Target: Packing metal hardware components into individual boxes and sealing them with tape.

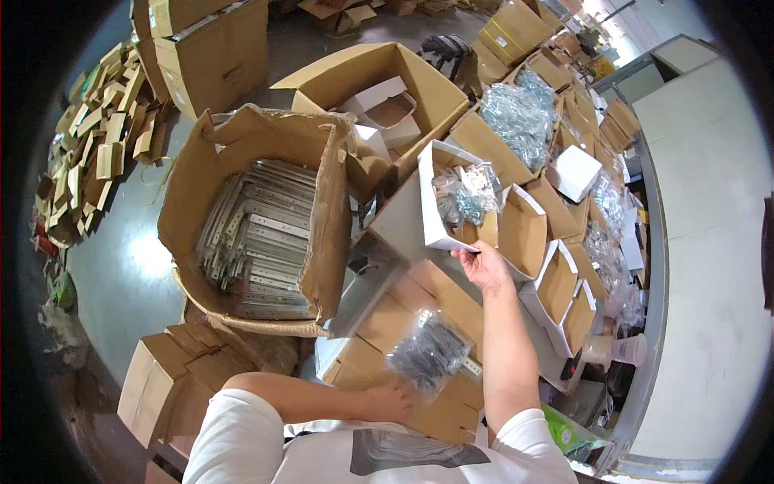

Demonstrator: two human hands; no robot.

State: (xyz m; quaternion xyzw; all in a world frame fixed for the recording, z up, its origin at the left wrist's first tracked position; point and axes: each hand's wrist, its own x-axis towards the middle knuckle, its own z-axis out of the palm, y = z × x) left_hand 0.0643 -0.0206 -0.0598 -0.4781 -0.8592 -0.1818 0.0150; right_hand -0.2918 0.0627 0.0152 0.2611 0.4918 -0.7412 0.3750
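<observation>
My right hand (pixel 485 268) is closed on the near rim of a white cardboard box (pixel 436 211). The box is open-topped and tilted, with small clear bags of metal parts (pixel 470 194) inside. My left hand (pixel 392 402) lies low in front of my body, smeared by motion, its fingers hard to make out. Right by it is a clear plastic bag of dark grey parts (pixel 429 352), over an open brown carton (pixel 385 331) with its flaps spread. Whether the left fingers grip the bag cannot be seen. A pale metal strip (pixel 472 367) shows at the bag's right.
A large torn carton (pixel 326 234) full of metal rails (pixel 270 226) stands at left. Beyond is another open carton (pixel 435 73) holding white boxes. Small open boxes (pixel 556 278) and bagged hardware (pixel 520 117) line the right. Flattened cardboard (pixel 105 137) is heaped far left.
</observation>
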